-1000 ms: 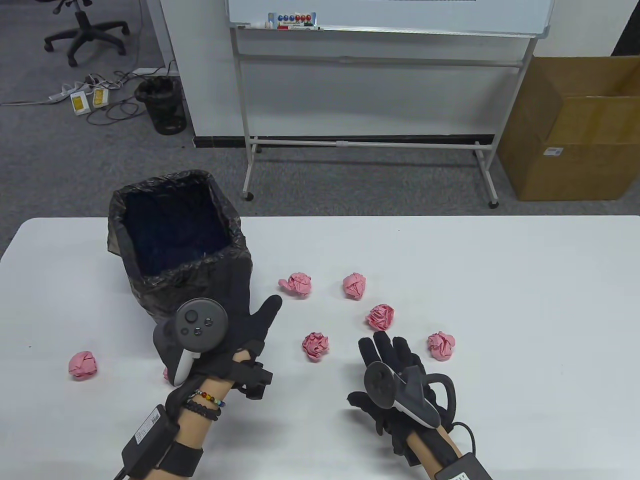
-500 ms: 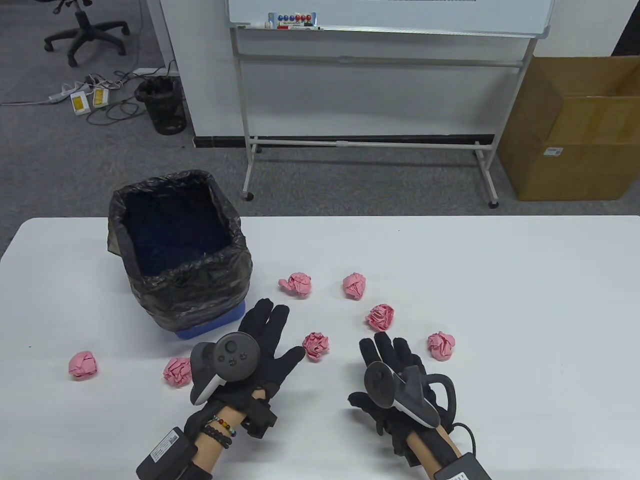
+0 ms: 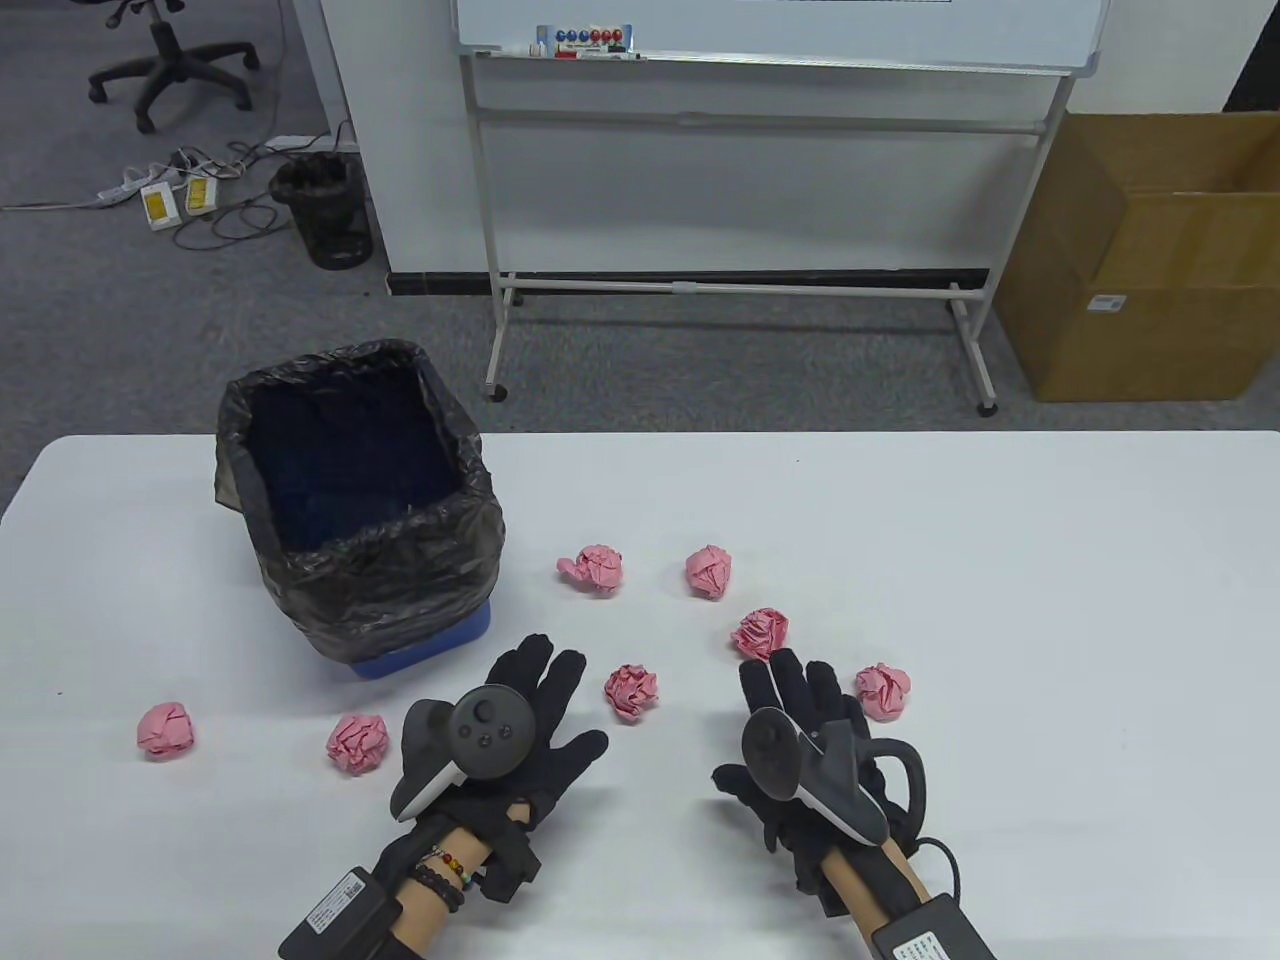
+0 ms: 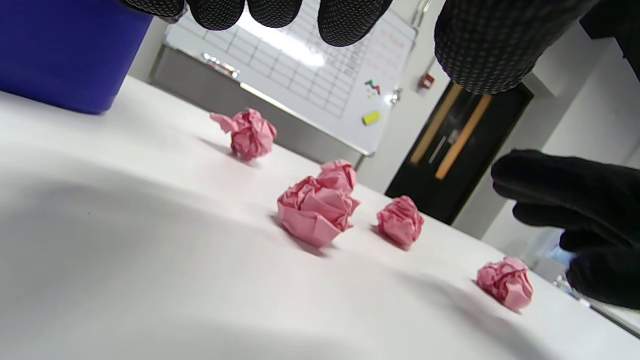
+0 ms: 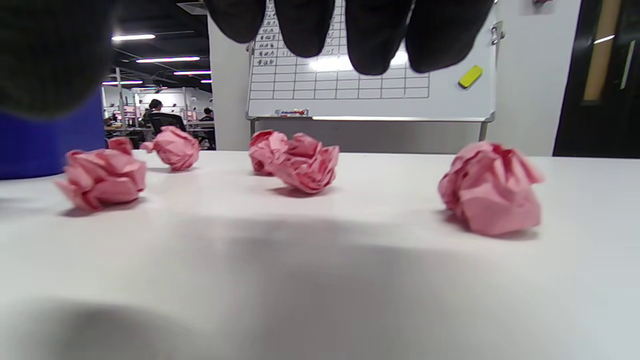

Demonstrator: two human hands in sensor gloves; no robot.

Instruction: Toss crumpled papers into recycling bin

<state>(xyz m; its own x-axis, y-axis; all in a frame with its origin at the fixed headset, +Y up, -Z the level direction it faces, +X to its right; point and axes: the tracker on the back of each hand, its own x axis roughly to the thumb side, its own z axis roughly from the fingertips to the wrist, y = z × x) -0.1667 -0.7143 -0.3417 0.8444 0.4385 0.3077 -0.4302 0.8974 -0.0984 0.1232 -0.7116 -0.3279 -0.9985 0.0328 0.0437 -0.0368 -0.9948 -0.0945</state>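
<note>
Seven pink paper balls lie scattered on the white worktop (image 3: 1000, 560), each tightly crumpled with sharp creases and folds. The bin (image 3: 360, 500), blue with a black bag pulled over its rim, stands at the left back of the worktop, its mouth dark inside.

Two balls sit left of the hands: one far left (image 3: 165, 730), one (image 3: 357, 743) just beside the left hand (image 3: 500, 740). Another ball (image 3: 632, 691) lies between the two hands, near the left hand's fingers (image 3: 548, 680). Two more rest further back, one (image 3: 595, 570) near the bin's foot and one (image 3: 709, 572) to its right. The last pair flank the right hand (image 3: 810, 750): one (image 3: 762, 633) just ahead of its fingers (image 3: 785, 675), one (image 3: 883, 690) just beside it on the right.

Both hands hover palm down, fingers loosely spread, holding nothing; both wrist views show fingertips hanging clear above the worktop.

Against half a second ago, the left hand has drawn back toward the person and slightly right. The right hand has nudged forward, closer to the ball ahead of it. The balls and bin have not moved.
</note>
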